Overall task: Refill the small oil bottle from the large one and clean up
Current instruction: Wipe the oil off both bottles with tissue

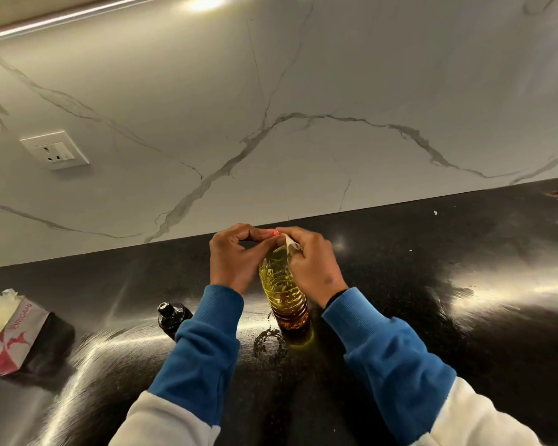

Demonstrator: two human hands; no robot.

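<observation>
Both hands meet at the top of the big bottle, which stands on the black tabletop: the right hand is curled round its neck with a scrap of tissue, and the left hand pinches at the cap beside it. Below the grip, oil already pools at the bottle's foot. Oily fingers may slip, tipping the bottle toward the small bottle just left of the left wrist.

two bottles, two hands, one tissue pack
</observation>
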